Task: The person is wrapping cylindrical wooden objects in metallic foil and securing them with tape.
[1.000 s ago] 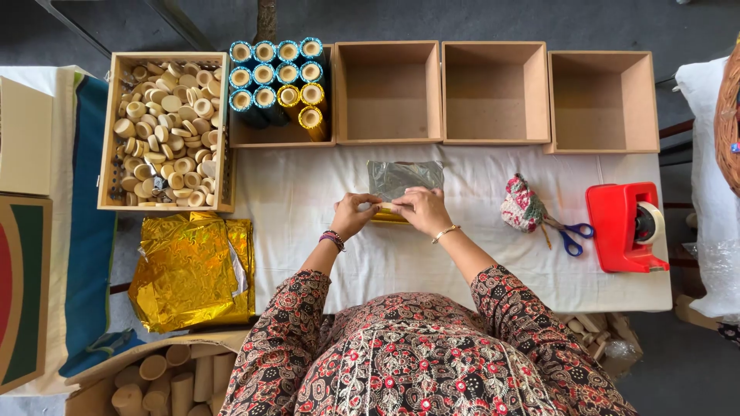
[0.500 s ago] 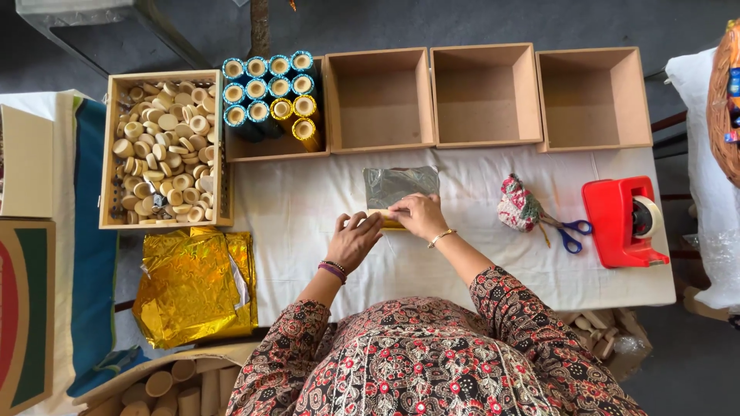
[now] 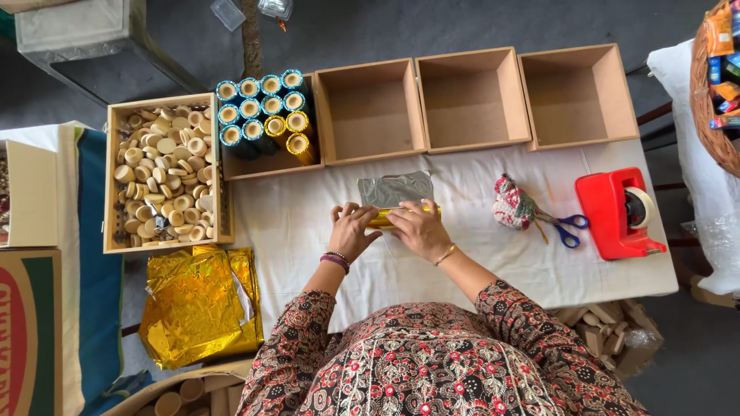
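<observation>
A sheet of foil (image 3: 395, 188), silver side up, lies on the white tablecloth (image 3: 478, 254) with a gold-wrapped tube (image 3: 383, 219) at its near edge. My left hand (image 3: 352, 229) and my right hand (image 3: 416, 227) both press on that tube, fingers spread over it. Most of the tube is hidden under my hands. Behind the foil, a cardboard box (image 3: 235, 166) holds several upright tubes wrapped in blue foil (image 3: 250, 100) and gold foil (image 3: 297, 135).
Three empty cardboard boxes (image 3: 472, 100) line the far edge. A wooden tray (image 3: 109, 185) of small round caps stands left, above a stack of gold foil sheets (image 3: 196, 304). At right lie a patterned cloth bundle (image 3: 512, 204), blue-handled scissors (image 3: 566, 227) and a red tape dispenser (image 3: 613, 212).
My left hand drew back toward me, then returned to the tube beside my right hand. The foil sheet stays in place.
</observation>
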